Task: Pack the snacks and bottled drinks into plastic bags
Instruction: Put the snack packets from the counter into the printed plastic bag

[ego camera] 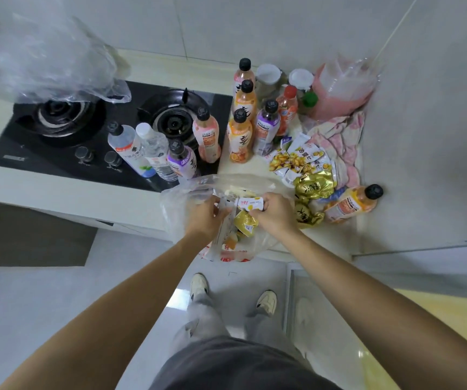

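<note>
Left hand (205, 218) is holding the near-left rim of the clear bag (181, 209) at the near table (66, 192) edge, fingers curled on the plastic. Right hand (273, 215) is pinching small snack packs (247, 213), one white, one gold, over the bag mouth. Some packs are already lying inside the bag; count not readable.

Progress judged early. Still loose on the table: snack pile (302, 167) just right of the bag, one bottle lying (352, 204) at near right, five bottles standing (247, 114) at the far side. Four more bottles (156, 153) are standing on the stove (57, 130). No bottle is showing inside the bag. A second clear bag (40, 57) is hanging blurred at far left, apparently empty.
</note>
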`<action>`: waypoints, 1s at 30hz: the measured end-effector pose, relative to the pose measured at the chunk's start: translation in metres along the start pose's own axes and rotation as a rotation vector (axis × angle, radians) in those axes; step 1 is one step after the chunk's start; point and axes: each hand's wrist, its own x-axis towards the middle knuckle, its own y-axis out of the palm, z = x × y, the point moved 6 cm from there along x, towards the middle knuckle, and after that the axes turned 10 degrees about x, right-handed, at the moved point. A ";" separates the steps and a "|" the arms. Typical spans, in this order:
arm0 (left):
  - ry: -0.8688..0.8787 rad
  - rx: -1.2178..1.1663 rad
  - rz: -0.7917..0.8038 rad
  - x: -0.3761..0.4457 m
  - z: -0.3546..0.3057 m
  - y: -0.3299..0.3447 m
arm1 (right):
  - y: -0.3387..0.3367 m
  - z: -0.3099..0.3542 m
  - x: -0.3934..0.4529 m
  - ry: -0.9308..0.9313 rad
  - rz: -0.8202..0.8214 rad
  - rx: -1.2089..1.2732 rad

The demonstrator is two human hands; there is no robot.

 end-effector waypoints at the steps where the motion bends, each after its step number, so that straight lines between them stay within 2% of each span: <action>1: -0.001 0.000 0.006 0.006 0.000 0.002 | 0.003 -0.001 0.004 0.011 -0.017 0.002; 8: 0.027 0.058 -0.055 0.034 -0.008 -0.012 | 0.000 0.004 0.023 -0.014 -0.098 -0.025; 16: 0.183 0.186 -0.125 0.016 -0.015 -0.026 | -0.009 0.015 0.010 -0.153 -0.100 -0.120; 22: 0.342 0.214 -0.182 0.010 -0.061 -0.036 | -0.042 0.025 0.005 -0.204 -0.216 -0.075; 26: 0.449 0.178 -0.155 0.018 -0.106 -0.031 | -0.065 0.014 0.013 -0.150 -0.296 -0.132; 30: 0.484 0.255 -0.056 0.044 -0.137 -0.010 | -0.081 -0.014 0.027 0.046 -0.294 -0.240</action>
